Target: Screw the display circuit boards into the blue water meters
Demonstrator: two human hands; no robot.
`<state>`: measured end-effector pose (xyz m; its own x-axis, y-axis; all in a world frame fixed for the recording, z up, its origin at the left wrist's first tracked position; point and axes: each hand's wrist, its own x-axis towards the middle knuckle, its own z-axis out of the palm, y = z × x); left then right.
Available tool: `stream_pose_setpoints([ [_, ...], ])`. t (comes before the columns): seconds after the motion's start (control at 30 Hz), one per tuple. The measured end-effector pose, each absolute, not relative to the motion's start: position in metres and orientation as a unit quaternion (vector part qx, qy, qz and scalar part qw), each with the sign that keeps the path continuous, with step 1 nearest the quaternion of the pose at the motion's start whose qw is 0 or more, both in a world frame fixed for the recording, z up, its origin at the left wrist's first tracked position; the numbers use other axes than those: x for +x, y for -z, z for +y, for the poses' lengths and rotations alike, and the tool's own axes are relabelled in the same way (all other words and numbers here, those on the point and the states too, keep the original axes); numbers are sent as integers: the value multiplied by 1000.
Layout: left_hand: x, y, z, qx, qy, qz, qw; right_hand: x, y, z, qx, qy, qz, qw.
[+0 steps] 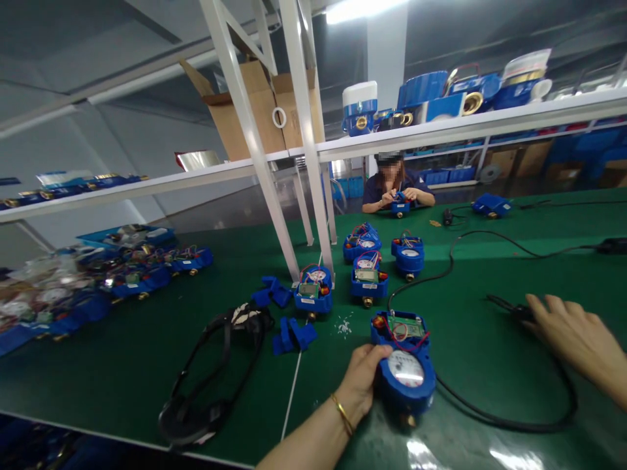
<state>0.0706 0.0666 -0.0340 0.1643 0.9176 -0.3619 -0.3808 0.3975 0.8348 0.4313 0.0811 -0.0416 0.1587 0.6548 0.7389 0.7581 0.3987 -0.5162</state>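
My left hand [361, 380] grips the left side of an open blue water meter [404, 362] that lies on the green table [122, 365]; its dial, circuit board and red wires show. My right hand [573, 336] reaches to the right with its fingers stretched over a small black tool [512, 308] at the end of a black cable [499, 411]. Whether the fingers close on the tool is not visible.
Several more open blue meters [368, 281] stand beyond, with loose blue covers [292, 335] and a black strap [210, 372] to the left. White shelf posts [274, 196] rise from the table. A person [392, 186] sits opposite holding a meter. Parts pile at far left.
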Motion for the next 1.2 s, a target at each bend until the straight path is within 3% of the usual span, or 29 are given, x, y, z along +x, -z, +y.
stream_pose_setpoints([
  [0.07,67,31,71,301,-464,447,703,401,54,93,-556,49,-695,453],
  [0.17,60,22,74,302,-471,439,703,338,67,99,-507,-82,-812,276],
  [0.3,55,12,77,294,-480,433,704,286,80,90,-376,-159,-898,167],
  [0.4,61,14,83,290,-475,438,706,315,106,90,-422,-103,-886,162],
  [0.57,105,37,109,274,-445,443,728,433,152,104,-483,136,-836,222],
  [0.67,145,50,135,265,-443,448,730,460,145,102,-474,251,-812,231],
  [0.8,192,56,175,265,-471,456,707,413,100,85,-543,285,-746,260],
  [0.87,207,56,191,267,-485,457,696,376,72,77,-599,236,-711,284],
  [0.93,211,56,197,277,-494,458,685,344,46,74,-637,163,-660,364],
  [1.1,172,56,168,321,-504,482,641,290,22,108,-656,-233,-496,519],
  [1.13,157,54,157,327,-507,486,632,281,27,122,-634,-334,-457,526],
  [1.2,122,48,134,348,-515,488,613,261,41,152,-611,-417,-430,518],
])
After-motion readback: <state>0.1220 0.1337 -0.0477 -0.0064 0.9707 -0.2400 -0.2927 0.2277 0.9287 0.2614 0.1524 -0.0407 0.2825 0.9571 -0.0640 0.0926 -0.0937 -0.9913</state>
